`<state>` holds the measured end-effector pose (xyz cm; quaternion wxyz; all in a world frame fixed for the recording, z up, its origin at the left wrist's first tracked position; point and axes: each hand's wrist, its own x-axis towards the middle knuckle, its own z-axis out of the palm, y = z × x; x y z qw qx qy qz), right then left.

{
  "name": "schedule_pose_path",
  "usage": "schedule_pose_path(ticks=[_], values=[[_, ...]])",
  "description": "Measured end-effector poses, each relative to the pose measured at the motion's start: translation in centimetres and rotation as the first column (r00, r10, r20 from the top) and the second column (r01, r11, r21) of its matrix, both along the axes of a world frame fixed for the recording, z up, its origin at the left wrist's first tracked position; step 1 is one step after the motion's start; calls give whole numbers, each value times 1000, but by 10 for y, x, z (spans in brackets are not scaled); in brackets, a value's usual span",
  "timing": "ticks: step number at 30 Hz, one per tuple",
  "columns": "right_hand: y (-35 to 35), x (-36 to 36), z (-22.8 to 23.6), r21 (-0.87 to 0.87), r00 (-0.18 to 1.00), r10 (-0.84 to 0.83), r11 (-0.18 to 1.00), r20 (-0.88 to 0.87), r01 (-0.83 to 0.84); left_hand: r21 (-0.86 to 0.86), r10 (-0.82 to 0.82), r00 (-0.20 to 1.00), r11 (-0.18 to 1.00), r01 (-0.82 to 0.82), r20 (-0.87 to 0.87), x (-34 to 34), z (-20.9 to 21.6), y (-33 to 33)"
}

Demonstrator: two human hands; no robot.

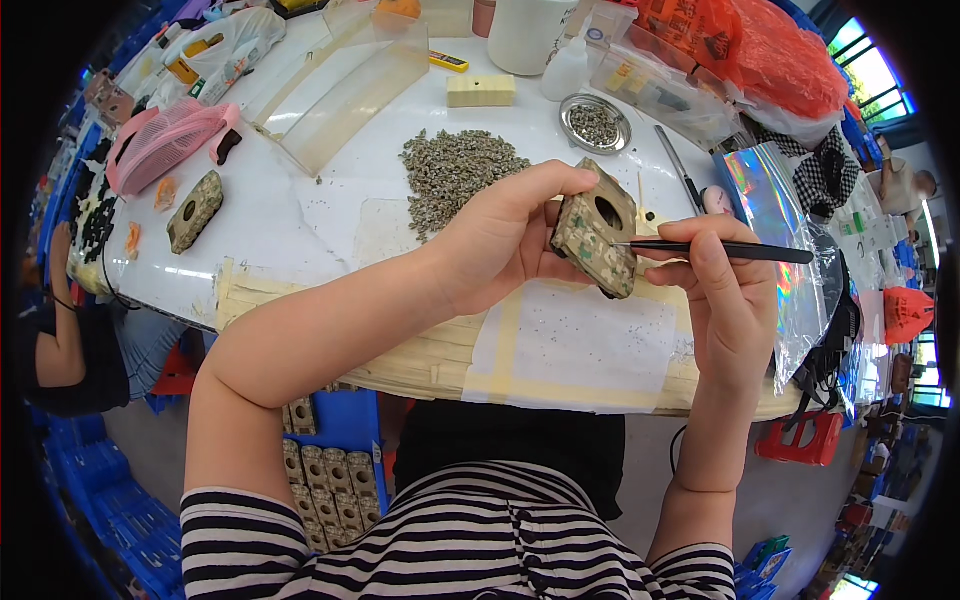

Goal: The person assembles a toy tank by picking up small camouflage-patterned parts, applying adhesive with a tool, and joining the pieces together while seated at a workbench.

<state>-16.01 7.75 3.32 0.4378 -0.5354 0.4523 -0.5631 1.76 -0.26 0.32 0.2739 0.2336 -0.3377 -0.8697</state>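
My left hand (505,235) grips a camouflage-patterned housing (582,240) by its edges and holds it tilted above the table. A round dark opening shows in the housing's face. Black tweezers (730,248) are pinched in my right hand (725,295), and their tip meets the housing's face below the opening. Whether a small part sits in the tip is too fine to tell. Behind my left hand lies a heap of small metallic parts (455,175). A second camouflage housing (196,212) rests on the table at the left.
A round metal dish (596,124) holds more small parts. Near it stand a white squeeze bottle (567,72) and a pale block (480,91). White paper (575,345) is taped at the front edge. A blue crate (345,420) below holds several housings. Another person (75,350) sits at the left.
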Motion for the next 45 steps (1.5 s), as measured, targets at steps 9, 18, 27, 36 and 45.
schedule_pose_path(ticks=[9,18,27,36,45], values=[[1,1,0,-2,1000,-7,1000,11,7,11,-7,1000,1000,7,-24,0,-1,0],[1,0,-2,-17,1000,0,1000,28,1,12,12,1000,1000,-12,0,0,0,0],[1,2,-1,-29,1000,-7,1000,23,8,19,-6,1000,1000,6,-24,-1,-2,-1],[1,1,-2,-32,1000,-13,999,-7,13,19,6,1000,1000,-5,-4,-1,0,0],[0,1,-4,-60,1000,-8,998,-5,7,27,10,1000,1000,-10,6,-1,0,0]])
